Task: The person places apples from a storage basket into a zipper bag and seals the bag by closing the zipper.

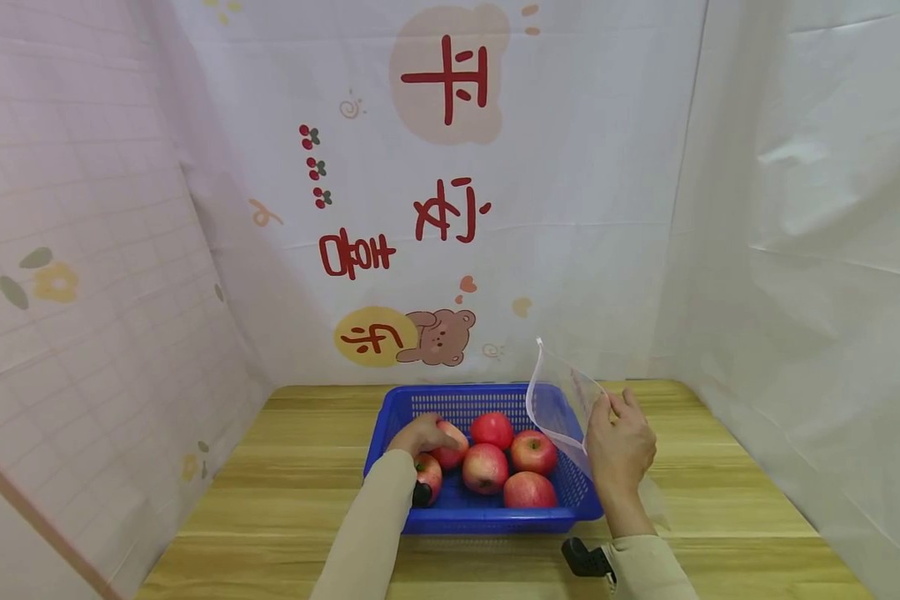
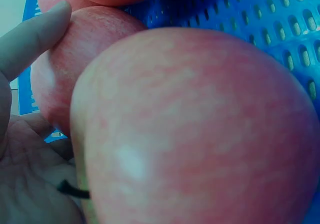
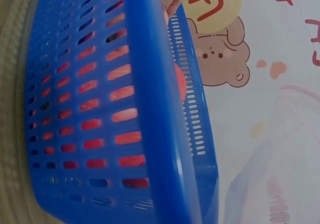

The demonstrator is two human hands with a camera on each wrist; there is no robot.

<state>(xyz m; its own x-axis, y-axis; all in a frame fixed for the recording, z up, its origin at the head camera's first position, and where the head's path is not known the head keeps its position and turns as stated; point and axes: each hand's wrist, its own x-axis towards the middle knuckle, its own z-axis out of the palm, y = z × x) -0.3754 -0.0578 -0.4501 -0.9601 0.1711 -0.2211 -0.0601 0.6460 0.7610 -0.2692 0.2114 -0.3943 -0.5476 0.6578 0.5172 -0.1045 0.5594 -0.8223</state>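
Inside the blue plastic basket (image 1: pixel 487 523) lie several red apples, among them a front apple (image 1: pixel 485 468). My left hand (image 1: pixel 418 435) reaches over the basket's left side and grips an apple (image 1: pixel 452 447). In the left wrist view the thumb (image 2: pixel 45 32) presses that apple (image 2: pixel 95 49), while another apple (image 2: pixel 200 124) fills the foreground. At the basket's right side my right hand (image 1: pixel 621 442) pinches the edge of a clear plastic bag (image 1: pixel 562 400). The bag's mouth gapes over the basket's right end. Its lower part is partly hidden behind the hand.
The basket stands on a wood-grain table (image 1: pixel 285 475). Behind it hangs a white cloth backdrop (image 1: pixel 585 208) with red characters and a printed bear (image 1: pixel 444 337). White sheets also line both sides. A black wrist device (image 1: pixel 585 558) sits by the right cuff.
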